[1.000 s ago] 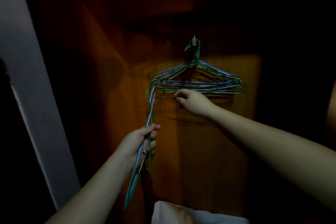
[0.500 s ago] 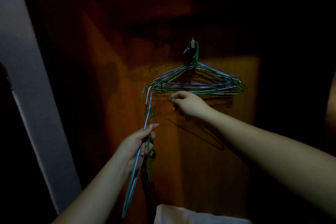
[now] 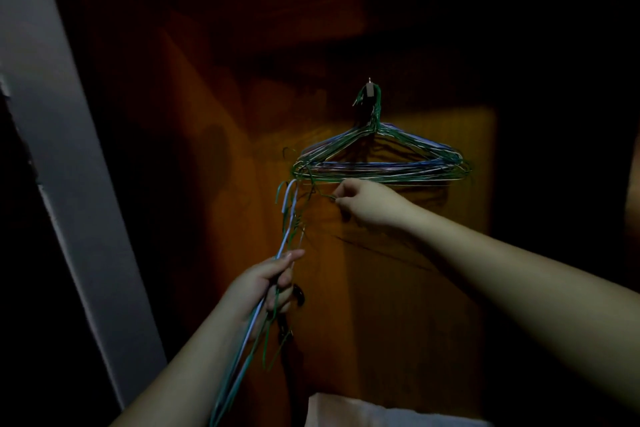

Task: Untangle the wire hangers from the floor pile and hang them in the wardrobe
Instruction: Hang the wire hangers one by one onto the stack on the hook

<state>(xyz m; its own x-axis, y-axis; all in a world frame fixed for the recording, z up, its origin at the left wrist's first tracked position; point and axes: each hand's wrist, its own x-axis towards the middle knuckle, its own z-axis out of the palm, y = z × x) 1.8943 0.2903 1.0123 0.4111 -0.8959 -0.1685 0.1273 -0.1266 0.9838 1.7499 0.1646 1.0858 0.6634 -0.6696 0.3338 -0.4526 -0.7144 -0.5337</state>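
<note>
Several green, blue and white wire hangers (image 3: 382,168) hang in a stack from a small hook (image 3: 370,89) on the wooden wardrobe back (image 3: 398,305). My left hand (image 3: 268,282) grips a bunch of green and pale blue hangers (image 3: 242,350) held edge-on, their hooks (image 3: 287,189) pointing up beside the hung stack's left end. My right hand (image 3: 367,203) pinches a thin green wire (image 3: 323,196) just under the stack's bottom bars.
A grey door edge (image 3: 69,166) slants down the left side. The wardrobe's wooden side wall (image 3: 207,149) stands left of the hangers. A pale cloth or paper (image 3: 363,412) lies at the bottom. The surroundings are very dark.
The left hand's bunch has shifted slightly lower relative to the hung stack, so its hooks stand clear of the stack's corner. The right hand stays under the bottom bars, pinching the wire.
</note>
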